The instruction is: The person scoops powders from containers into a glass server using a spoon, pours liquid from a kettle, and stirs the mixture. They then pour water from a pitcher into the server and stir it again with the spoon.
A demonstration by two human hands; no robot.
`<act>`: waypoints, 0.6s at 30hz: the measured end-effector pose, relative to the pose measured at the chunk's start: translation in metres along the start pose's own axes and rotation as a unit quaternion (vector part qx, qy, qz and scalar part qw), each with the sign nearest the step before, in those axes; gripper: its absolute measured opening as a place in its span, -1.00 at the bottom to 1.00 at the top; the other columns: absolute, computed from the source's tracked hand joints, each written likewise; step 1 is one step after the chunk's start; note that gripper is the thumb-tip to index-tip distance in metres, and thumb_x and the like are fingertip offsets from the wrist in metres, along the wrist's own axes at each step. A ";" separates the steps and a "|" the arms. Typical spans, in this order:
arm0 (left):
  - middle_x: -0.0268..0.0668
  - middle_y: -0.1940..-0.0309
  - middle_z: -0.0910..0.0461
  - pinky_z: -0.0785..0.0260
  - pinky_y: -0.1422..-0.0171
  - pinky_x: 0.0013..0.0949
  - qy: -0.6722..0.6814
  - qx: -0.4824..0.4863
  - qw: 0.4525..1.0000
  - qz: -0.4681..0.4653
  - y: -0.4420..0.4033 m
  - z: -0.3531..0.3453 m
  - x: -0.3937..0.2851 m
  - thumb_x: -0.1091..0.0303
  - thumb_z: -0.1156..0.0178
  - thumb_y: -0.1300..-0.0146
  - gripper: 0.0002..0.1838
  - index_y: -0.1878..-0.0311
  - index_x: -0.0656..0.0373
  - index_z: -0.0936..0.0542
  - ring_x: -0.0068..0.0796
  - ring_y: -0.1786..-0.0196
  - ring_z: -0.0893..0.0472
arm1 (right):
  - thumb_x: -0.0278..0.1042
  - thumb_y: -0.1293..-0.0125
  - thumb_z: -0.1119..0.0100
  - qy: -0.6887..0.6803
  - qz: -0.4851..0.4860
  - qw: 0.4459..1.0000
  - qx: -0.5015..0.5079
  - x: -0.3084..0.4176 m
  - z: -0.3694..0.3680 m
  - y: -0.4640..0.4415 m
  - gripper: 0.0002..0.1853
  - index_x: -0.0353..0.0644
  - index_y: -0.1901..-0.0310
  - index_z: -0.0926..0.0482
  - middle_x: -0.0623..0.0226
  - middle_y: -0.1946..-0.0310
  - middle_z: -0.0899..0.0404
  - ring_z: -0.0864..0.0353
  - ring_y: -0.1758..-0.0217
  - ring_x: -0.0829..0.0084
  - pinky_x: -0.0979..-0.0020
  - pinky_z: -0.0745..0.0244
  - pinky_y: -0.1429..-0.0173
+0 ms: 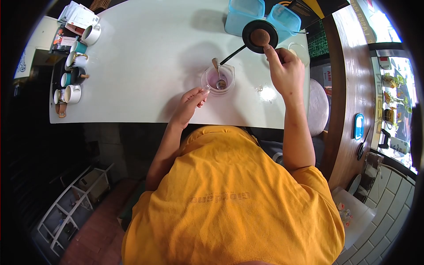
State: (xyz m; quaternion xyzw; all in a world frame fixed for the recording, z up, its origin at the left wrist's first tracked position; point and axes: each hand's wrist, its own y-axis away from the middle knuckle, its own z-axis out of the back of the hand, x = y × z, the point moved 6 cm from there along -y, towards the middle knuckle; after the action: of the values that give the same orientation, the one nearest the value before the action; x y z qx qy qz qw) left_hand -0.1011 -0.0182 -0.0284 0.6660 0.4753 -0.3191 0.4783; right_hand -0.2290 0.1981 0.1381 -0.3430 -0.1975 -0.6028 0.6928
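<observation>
Left hand pinching clear jug (spoon inside), right hand gripping black pot, fingers curled

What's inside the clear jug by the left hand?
Clear jug: a spoon, bowl down, handle poking past the rim, and a pinkish tint. The spoon's bowl covers whatever lies beneath it; can't tell if the tint is liquid.

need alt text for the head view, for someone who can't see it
A right hand holds what looks like a black kettle, its spout toward a clear jug with a spoon inside; the left hand holds the jug. The white table has mugs at left, blue containers at the far edge. A yellow shirt fills the foreground.
</observation>
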 end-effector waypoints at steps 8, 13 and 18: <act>-0.56 0.47 -0.39 -0.18 0.20 -0.61 0.004 0.000 1.000 0.000 0.000 0.000 0.001 0.17 -0.13 -0.36 -0.79 0.32 0.08 -0.55 -0.77 0.38 -0.31 | 0.06 -0.21 -0.25 -0.002 -0.011 1.000 0.006 -0.003 0.000 0.000 -0.48 -0.36 0.55 -0.57 0.22 0.73 -0.48 -0.44 0.66 0.35 0.35 -0.35 0.44; -0.56 0.47 -0.39 -0.18 0.19 -0.61 0.005 -0.002 1.000 -0.001 -0.001 0.001 0.002 0.18 -0.14 -0.36 -0.80 0.32 0.08 -0.56 -0.77 0.38 -0.31 | 0.06 -0.21 -0.25 -0.009 -0.016 1.000 0.005 -0.004 0.000 0.000 -0.48 -0.35 0.55 -0.57 0.22 0.73 -0.49 -0.44 0.65 0.34 0.34 -0.35 0.44; -0.52 0.43 -0.34 -0.14 0.13 -0.55 -0.006 0.001 1.000 0.013 0.002 -0.002 -0.001 0.20 -0.08 -0.38 -0.79 0.36 0.05 -0.46 -0.68 0.32 -0.28 | 0.06 -0.20 -0.26 -0.005 -0.022 1.000 0.010 -0.004 0.000 0.000 -0.49 -0.35 0.54 -0.58 0.22 0.72 -0.49 -0.46 0.64 0.34 0.34 -0.36 0.44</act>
State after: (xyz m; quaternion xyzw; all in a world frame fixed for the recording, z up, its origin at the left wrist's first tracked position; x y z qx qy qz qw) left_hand -0.1000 -0.0168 -0.0258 0.6705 0.4634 -0.3170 0.4849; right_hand -0.2295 0.2009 0.1348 -0.3350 -0.2143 -0.6139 0.6819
